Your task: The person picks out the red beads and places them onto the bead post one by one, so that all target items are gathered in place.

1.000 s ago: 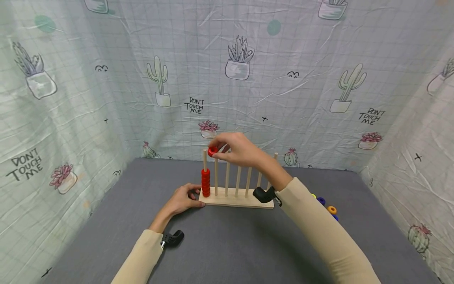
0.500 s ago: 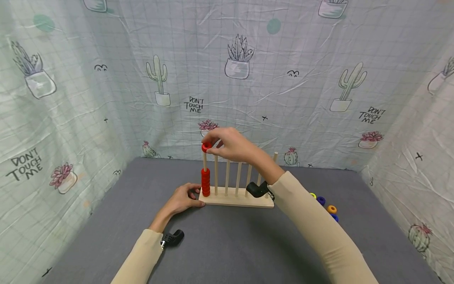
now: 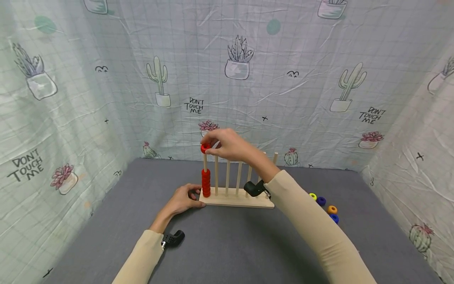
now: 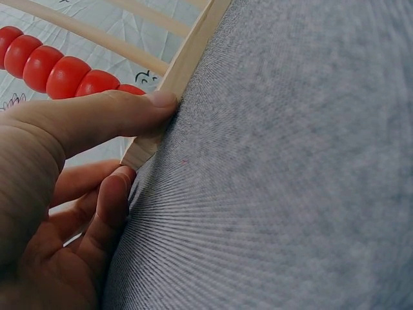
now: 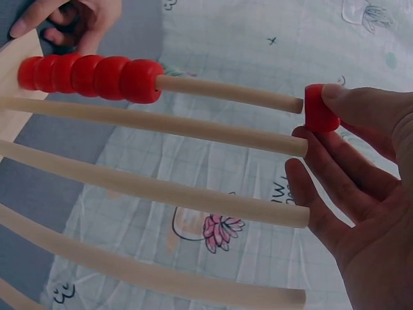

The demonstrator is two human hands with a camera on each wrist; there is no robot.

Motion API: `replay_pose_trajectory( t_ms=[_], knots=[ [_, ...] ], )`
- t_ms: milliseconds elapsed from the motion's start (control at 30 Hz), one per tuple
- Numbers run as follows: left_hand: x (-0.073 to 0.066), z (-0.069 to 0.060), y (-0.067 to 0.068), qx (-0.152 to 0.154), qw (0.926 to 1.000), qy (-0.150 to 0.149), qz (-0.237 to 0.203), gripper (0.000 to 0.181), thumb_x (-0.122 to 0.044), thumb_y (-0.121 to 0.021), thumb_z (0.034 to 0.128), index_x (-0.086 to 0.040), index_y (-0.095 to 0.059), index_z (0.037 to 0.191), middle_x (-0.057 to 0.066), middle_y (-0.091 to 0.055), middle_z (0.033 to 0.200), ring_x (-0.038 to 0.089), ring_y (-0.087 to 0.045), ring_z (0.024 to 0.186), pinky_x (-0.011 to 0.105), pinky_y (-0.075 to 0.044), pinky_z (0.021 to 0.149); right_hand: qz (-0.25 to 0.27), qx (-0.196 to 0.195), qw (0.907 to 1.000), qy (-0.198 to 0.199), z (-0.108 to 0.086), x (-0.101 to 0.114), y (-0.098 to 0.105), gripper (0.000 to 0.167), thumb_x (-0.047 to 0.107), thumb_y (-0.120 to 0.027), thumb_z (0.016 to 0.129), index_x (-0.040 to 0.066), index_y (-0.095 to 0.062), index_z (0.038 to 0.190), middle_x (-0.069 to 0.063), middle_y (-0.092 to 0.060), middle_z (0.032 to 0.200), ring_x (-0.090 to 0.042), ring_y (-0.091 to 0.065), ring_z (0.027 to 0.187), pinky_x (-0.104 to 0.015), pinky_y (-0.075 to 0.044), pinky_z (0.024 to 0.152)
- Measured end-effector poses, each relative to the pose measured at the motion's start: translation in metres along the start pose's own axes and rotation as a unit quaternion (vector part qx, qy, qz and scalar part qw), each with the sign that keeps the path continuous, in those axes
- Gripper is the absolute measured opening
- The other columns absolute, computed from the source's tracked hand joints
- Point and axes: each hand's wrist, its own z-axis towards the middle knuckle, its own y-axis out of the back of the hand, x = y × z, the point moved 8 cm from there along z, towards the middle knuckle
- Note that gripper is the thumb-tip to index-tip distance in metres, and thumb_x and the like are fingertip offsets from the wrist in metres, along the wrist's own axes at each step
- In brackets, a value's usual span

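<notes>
A wooden peg rack [image 3: 235,202] with a row of upright pegs stands on the table. Several red beads [image 3: 206,183] are stacked on its leftmost peg. My left hand [image 3: 182,200] grips the left end of the base, thumb along the front edge and fingers behind, as the left wrist view shows. Between thumb and fingers my right hand [image 3: 230,146] pinches one more red bead [image 5: 321,108]. In the right wrist view that bead sits right at the tip of the leftmost peg [image 5: 226,92]; I cannot tell whether the peg has entered its hole.
On the grey table [image 3: 227,244] to the right lie loose beads: a yellow bead [image 3: 313,196], a purple bead [image 3: 320,201], an orange bead [image 3: 332,210] and a blue bead [image 3: 334,218]. The right forearm partly covers that area. A patterned cloth [image 3: 262,94] hangs behind.
My right hand has moved left with the red bead, from beside the leftmost peg to the top of it. The left hand has stayed on the rack's base.
</notes>
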Motion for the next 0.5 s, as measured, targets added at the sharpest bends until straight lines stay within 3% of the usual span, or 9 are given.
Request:
replay_pose_trajectory(
  t_ms=[500],
  knots=[
    [-0.0016,-0.0007,0.0012,-0.004,1.0,0.001,-0.003,0.07,-0.024,-0.094,0.0743,-0.003,-0.066,0.135,0.009,-0.067,0.112,0.016,-0.059,0.086,0.032,-0.048,0.074,-0.002,0.002,0.9999,-0.01,0.0038,-0.0039,-0.0047,0.025,0.015,-0.071,0.099,0.009,-0.072,0.124,-0.004,-0.074,0.111,-0.015,-0.07,0.102,-0.025,-0.057,0.089]
  ],
)
